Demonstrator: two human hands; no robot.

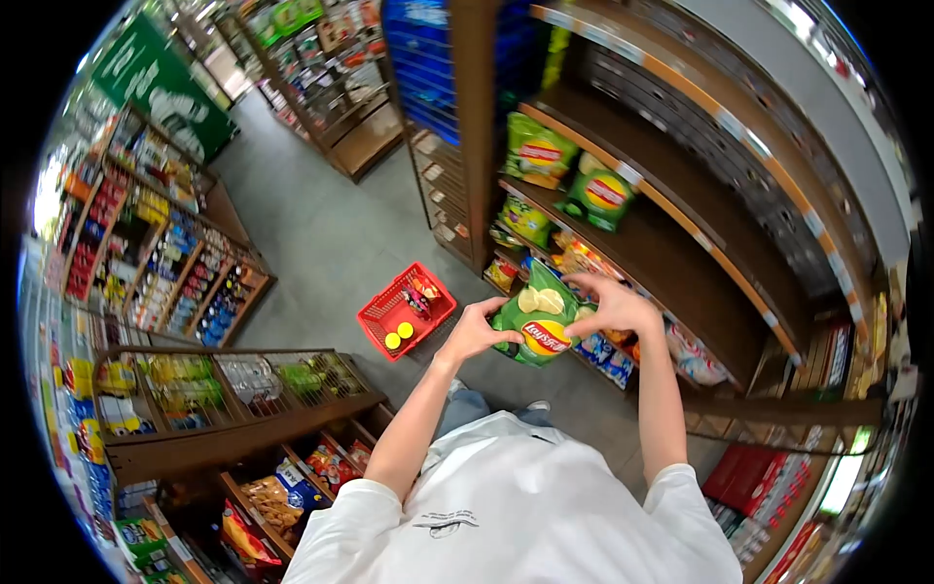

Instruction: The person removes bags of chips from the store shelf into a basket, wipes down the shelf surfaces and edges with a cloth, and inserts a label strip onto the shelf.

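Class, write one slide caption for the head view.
Left hand and right hand hold a green chip bag near store shelves, a red basket on the floor.

Pretty typical shop interior, honestly. The floor point(321, 229) is plain smooth grey and runs back between the fixtures. On the right there's a big dark brown shelving unit point(671, 255) with price tags along its orange-brown edges, plus a chunky brown post point(473, 136) at its end. Back left, a large green panel point(161, 88) with white print stands behind a stepped wooden display rack point(230, 209). Another rack point(365, 138) with a wooden base sits farther up the aisle. Lower left is a wood-framed bin unit point(238, 433) with wire fronts. A bright white light panel point(844, 479) glows at far right.
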